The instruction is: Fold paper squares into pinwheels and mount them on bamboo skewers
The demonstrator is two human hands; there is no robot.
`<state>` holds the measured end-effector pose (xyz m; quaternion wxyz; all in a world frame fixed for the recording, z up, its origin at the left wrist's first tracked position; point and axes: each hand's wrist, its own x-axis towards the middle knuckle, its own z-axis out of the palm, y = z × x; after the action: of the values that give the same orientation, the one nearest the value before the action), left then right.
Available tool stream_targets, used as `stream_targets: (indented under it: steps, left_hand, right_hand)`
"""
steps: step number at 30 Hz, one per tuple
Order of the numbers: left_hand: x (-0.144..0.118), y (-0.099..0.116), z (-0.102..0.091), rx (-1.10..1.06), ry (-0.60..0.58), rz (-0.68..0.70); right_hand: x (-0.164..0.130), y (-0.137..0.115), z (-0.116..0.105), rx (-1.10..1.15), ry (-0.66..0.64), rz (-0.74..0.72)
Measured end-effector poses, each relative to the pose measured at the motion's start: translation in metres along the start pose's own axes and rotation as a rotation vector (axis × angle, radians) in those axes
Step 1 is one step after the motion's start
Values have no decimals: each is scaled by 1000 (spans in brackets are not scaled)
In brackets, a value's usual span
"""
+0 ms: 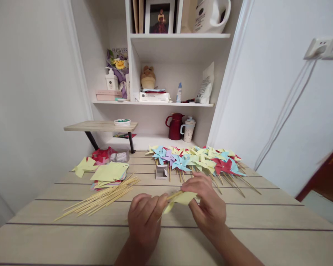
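Over the near middle of the wooden table (266,221), my left hand (145,218) grips a thin wooden stick (174,195) that points up and right. My right hand (207,201) pinches a folded yellow paper piece (184,198) at the tip of that stick. Both hands are closed, meeting at the paper. A row of finished paper pinwheels (197,160) in blue, yellow, red and purple lies just beyond my right hand, sticks pointing toward me.
A bundle of loose wooden sticks (100,201) lies left of my hands, beside a stack of coloured paper squares (109,173). A small white box (161,172) stands mid-table. Behind it are a small riser shelf (100,126), a red jug (175,126) and a mug (188,129).
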<state>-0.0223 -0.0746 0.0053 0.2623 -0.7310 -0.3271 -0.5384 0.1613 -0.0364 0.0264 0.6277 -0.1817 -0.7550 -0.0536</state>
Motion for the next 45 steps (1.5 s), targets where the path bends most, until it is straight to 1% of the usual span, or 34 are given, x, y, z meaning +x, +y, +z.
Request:
stream_targets:
  steps: [2,3,4,5,8,9,10,11,13,15,16,19,21,23,25,28,30,33,35,39,42,45]
  left_hand:
    - [-3,-2,6,-50,-26,-87]
    - [-5,-4,10,-82,-44,-162]
    - [-6,-5,15,-118,-65,-266]
    - [-8,-7,20,-165,-87,-388]
    - [-9,-12,30,-337,-162,-899]
    - [-8,-14,32,-410,-163,-1064]
    - [-7,-15,33,-487,-148,-1199]
    - [-6,-17,33,-560,-121,-1299]
    - [-6,-20,32,-686,-59,-1408]
    - [-9,-24,32,-806,-9,-1464]
    - [-11,-25,32,-862,13,-1492]
    - [-17,-29,34,-992,92,-1557]
    - [-19,-30,35,-1046,176,-1580]
    - [-18,-30,35,-1094,270,-1604]
    - [-16,-30,34,-1136,337,-1639]
    - [-12,-30,32,-1208,378,-1685]
    - [-11,-30,32,-1262,400,-1696]
    - [-10,-31,30,-1338,421,-1701]
    - [-9,-32,30,-1377,437,-1711]
    - [-6,-32,29,-1429,472,-1723]
    - [-5,-33,29,-1443,482,-1724]
    - [-4,-34,28,-1445,484,-1735]
  right_hand:
    - [-2,5,4,-42,-18,42]
    - [-3,8,7,-65,-35,80]
    - [-4,11,9,-87,-56,132]
    - [-5,14,11,-102,-78,196]
    - [-6,23,14,-92,-161,441]
    - [-6,25,14,-73,-178,519]
    - [-6,27,13,-49,-184,587]
    - [-6,28,12,-23,-175,645]
    - [-6,30,10,39,-144,738]
    - [-7,32,10,116,-134,815]
    - [-8,32,11,154,-150,844]
    - [-12,30,20,216,-269,894]
    - [-16,25,28,234,-373,907]
    - [-21,18,38,270,-465,917]
    - [-26,9,47,326,-535,922]
    - [-31,-2,57,403,-642,893]
    - [-32,-6,60,406,-709,848]
    - [-33,-9,61,377,-749,794]
    - [-34,-8,61,320,-757,789]
    - [-37,-7,63,111,-788,807]
    - [-38,-8,65,-38,-777,817]
    - [-37,-8,66,-91,-785,806]
